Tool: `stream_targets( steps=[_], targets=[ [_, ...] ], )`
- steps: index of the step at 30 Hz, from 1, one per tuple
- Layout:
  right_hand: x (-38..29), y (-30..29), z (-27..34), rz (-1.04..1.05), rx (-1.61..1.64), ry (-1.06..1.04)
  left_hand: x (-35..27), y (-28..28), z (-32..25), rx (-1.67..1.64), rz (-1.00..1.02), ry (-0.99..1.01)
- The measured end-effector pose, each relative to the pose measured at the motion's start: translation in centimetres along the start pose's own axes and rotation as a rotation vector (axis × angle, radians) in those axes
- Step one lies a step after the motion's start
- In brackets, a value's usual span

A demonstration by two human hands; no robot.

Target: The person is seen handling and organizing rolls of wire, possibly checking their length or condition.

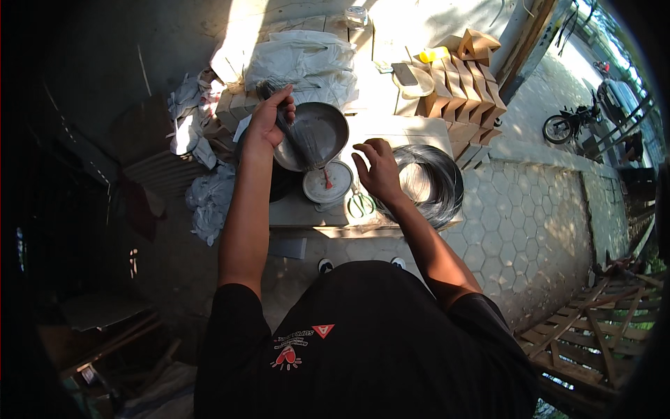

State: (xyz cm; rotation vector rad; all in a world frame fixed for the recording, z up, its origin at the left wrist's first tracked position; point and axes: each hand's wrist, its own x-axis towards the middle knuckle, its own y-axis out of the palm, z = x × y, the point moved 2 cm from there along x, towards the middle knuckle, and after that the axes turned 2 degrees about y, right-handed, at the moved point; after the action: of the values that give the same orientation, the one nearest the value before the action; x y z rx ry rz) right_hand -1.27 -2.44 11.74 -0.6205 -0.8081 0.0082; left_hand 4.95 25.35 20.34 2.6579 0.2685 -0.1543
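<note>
My left hand (272,118) is closed around a bundle of thin dark wires (301,139), whose lower ends lie over a round metal weighing pan (332,125). Just below the pan is the round dial of a scale (327,183) with a red pointer. With fingers spread and slightly bent, my right hand (378,170) holds nothing and hovers beside a large coil of dark wire (445,183). Green-handled cutters (361,205) lie on the table between the scale and the coil.
White plastic bags (303,57) lie behind the pan. Stacked brown paper packets (460,94) stand at the back right, beside a phone (404,74) on a round lid-like piece and a yellow object (434,54). Crumpled bags (209,196) hang at the left. A motorcycle (568,123) stands outside.
</note>
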Motion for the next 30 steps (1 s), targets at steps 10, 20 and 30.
stream_targets(
  steps=[10,20,30],
  targets=[
    [-11.7,8.4,-4.5,0.559,0.014,0.332,-0.2,-0.5,-0.5,-0.175,0.152,-0.053],
    [-20.0,15.4,-11.8,0.752,-0.286,0.719,-0.1,-0.1,-0.6,-0.104,0.136,-0.078],
    [-22.7,21.6,-14.1,0.388,-0.638,0.726,0.0,0.4,-0.4,-0.045,0.191,-0.109]
  ],
)
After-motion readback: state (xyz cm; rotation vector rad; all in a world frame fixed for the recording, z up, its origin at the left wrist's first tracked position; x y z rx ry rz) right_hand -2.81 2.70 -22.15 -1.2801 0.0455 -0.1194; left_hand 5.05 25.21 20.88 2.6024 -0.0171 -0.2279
